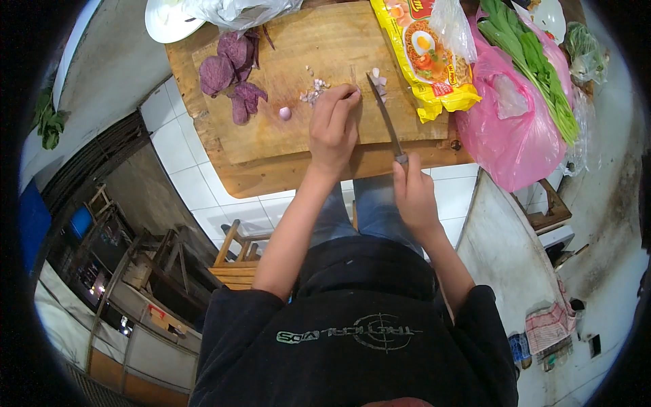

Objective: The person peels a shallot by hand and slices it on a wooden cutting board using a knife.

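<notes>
My right hand [415, 197] is wrapped round the handle of a knife [388, 122], whose blade points away from me over the wooden cutting board [271, 139]. Just left of the blade, my left hand [334, 125] rests at the board with its fingers curled together; whatever is under the fingertips is hidden. Chopped shallot [314, 93] lies beyond and left of those fingers. A few pale shallot slices [380, 81] are by the knife tip. One small peeled shallot [285, 113] sits apart to the left, near dark purple slices or leaves [234, 64].
A yellow instant noodle pack [434, 57] lies on the board's right side. Beside it, a pink plastic bag [505, 122] carries leafy greens [532, 64]. A white plate [169, 22] and a clear plastic bag [244, 10] are at the far left. A wooden stool [237, 254] stands below.
</notes>
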{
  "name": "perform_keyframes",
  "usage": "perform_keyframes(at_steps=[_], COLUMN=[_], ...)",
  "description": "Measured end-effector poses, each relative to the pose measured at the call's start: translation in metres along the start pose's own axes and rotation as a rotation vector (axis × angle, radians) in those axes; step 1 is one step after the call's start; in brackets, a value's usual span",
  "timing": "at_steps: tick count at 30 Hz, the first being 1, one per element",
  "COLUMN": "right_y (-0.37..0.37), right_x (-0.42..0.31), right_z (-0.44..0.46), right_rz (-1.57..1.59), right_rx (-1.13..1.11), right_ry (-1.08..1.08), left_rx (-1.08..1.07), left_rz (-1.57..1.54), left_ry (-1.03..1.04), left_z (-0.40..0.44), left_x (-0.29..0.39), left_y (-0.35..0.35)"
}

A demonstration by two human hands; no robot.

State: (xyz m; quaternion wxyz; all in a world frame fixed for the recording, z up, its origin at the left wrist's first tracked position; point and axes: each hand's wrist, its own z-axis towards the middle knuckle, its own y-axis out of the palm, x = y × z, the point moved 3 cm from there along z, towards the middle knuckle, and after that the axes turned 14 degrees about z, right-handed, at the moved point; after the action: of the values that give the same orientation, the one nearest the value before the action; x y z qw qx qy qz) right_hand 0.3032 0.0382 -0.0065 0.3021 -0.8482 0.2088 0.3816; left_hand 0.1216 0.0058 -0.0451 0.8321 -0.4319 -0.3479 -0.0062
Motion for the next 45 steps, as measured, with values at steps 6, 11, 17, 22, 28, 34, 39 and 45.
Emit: perform_keyframes(at_steps=[6,11,17,22,28,34,39,45], right_y=[0.005,0.005,0.006,0.020,0.016,0.005,0.006,-0.006], right_x=[-0.007,-0.007,-0.009,-0.005,0.004,0.014,0.007,0.007], right_z=[0.000,0.000,0.006,0.016,0.013,-0.003,-0.001,0.013], right_rz=[0.026,0.014,-0.014,-0.396,-0.479,-0.388,-0.238,0.774], right_rx=[-0.044,-0.048,-0.046,0.032,0.082,0.071,0.064,-0.377], right_ry=[-0.023,-0.027,-0.131,-0.120,-0.190,-0.200,-0.254,0.429], left_rx=[-0.023,-0.023,-0.018,-0.006,0.002,0.019,0.006,0.015], left_rz=[-0.012,-0.012,0.000,-0.020,-0.011,0.004,0.029,0.056], left_ry=[-0.020,-0.023,-0.011,-0.042,-0.044,-0.030,-0.009,-0.059], left_z=[0.000,0.001,0.001,0.000,0.000,0.002,0.002,0.001], left_x=[0.000,0.000,0.000,-0.001,-0.001,0.002,0.002,-0.001], left_y=[-0.001,-0.002,-0.002,-0.001,-0.001,0.000,0.000,0.003])
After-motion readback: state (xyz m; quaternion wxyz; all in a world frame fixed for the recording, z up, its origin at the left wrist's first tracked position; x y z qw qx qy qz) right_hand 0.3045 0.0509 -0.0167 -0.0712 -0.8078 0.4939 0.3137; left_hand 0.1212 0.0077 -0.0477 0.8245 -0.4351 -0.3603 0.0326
